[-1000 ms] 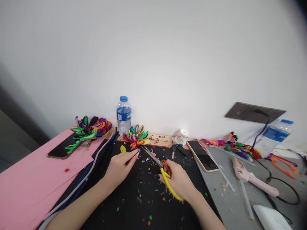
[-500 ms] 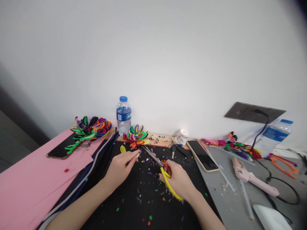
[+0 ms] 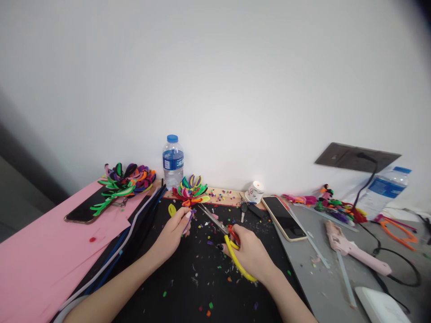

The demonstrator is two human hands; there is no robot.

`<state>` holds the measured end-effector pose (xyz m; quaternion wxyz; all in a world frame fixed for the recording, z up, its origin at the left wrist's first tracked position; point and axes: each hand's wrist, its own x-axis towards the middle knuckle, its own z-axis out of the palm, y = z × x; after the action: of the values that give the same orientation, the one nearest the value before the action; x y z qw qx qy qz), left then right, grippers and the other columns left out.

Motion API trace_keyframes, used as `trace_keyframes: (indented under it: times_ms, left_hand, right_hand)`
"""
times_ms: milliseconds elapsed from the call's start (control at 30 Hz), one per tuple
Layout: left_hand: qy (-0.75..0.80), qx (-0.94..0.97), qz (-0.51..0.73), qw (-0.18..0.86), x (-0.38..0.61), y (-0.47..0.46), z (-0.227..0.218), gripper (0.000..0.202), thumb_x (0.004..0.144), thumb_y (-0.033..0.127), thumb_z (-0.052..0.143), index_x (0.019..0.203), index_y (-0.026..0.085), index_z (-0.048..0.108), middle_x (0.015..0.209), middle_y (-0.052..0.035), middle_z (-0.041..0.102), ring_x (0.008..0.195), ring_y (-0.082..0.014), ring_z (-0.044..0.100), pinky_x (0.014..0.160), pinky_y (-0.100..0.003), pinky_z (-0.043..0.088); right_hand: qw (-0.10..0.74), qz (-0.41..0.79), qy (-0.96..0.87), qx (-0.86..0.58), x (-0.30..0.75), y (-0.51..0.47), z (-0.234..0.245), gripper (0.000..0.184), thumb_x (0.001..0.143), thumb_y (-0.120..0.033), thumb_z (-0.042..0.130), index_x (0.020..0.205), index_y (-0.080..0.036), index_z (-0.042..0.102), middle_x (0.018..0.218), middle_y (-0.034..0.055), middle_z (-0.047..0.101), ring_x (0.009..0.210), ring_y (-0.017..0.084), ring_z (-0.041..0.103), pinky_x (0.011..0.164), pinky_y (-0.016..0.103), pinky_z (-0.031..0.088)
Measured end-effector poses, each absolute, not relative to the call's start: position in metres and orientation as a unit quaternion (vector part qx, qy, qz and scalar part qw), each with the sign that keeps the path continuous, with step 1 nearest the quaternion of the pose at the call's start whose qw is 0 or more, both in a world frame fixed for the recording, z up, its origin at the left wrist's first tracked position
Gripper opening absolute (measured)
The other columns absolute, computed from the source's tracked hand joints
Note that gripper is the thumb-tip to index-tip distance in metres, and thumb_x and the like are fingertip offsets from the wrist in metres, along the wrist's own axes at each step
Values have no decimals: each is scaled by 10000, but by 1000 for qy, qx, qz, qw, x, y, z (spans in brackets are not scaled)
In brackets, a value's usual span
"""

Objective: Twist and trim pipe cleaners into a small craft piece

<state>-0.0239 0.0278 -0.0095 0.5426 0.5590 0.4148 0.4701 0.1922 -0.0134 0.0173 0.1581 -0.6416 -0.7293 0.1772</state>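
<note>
Thumb and fingers of my left hand (image 3: 171, 235) pinch a short purple fuzzy strip (image 3: 188, 223), which looks like a bent pipe cleaner; part of it is hidden by the fingers. My right hand (image 3: 251, 251) grips scissors (image 3: 240, 264) with yellow and red handles. Their blades (image 3: 215, 218) point up and left, slightly parted, near the strip but apart from it. Just behind my left hand lies a yellow loop (image 3: 172, 210). Beyond it sits a bundle of multicoloured fuzzy loops (image 3: 191, 188). Small coloured scraps (image 3: 211, 305) are scattered over the black mat (image 3: 175, 278).
At the left, a larger pile of loops (image 3: 129, 179) rests partly over a phone (image 3: 84, 208) on pink sheets (image 3: 40, 255). A water bottle (image 3: 173, 163) stands by the wall. Rightward are a paper cup (image 3: 254, 193), a key (image 3: 243, 213), another phone (image 3: 284, 217) and a pink glue gun (image 3: 357, 253).
My left hand has turned, bringing the thumb upward and showing more of the purple strip. My right hand and the scissors have barely moved.
</note>
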Motion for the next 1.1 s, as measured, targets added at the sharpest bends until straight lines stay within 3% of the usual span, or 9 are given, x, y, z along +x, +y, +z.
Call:
trace_keyframes:
  times_ms: [167, 400, 567, 700, 1100]
  left_hand:
    - [411, 525, 469, 579, -19, 24, -2, 232, 817, 389, 478, 767, 162, 490, 655, 28, 467, 525, -93, 424, 520, -216, 387]
    - [433, 452, 484, 612, -16, 16, -1, 225, 745, 357, 600, 830, 154, 556, 753, -25, 653, 679, -141, 595, 655, -249, 441]
    - [443, 430, 505, 604, -17, 17, -1, 192, 723, 323, 632, 767, 155, 549, 677, 3, 656, 651, -137, 618, 707, -263, 451]
    - [466, 463, 504, 561, -16, 17, 3, 174, 704, 298, 644, 692, 159, 540, 569, 26, 623, 608, -148, 623, 658, -249, 452]
    - [497, 533, 468, 500, -15, 13, 6, 167, 734, 301, 593, 673, 159, 528, 699, -26, 681, 699, -184, 653, 668, -258, 462]
  right_hand:
    - [146, 169, -731, -645, 189, -15, 19, 240, 678, -350, 612, 670, -203, 423, 663, -31, 509, 549, 108, 400, 487, 217, 215]
    - [131, 164, -737, -643, 186, -19, 18, 291, 652, -398, 641, 650, -210, 419, 636, -40, 521, 545, 116, 414, 488, 219, 209]
    - [133, 160, -748, -630, 184, -22, 18, 318, 641, -413, 649, 639, -208, 407, 629, -42, 520, 523, 108, 392, 479, 220, 191]
    - [138, 147, -754, -625, 182, -22, 18, 330, 633, -423, 655, 637, -204, 408, 636, -33, 525, 524, 110, 387, 481, 226, 175]
    - [146, 129, -756, -625, 180, -24, 12, 329, 672, -424, 629, 610, -197, 399, 583, -42, 488, 501, 98, 352, 478, 223, 160]
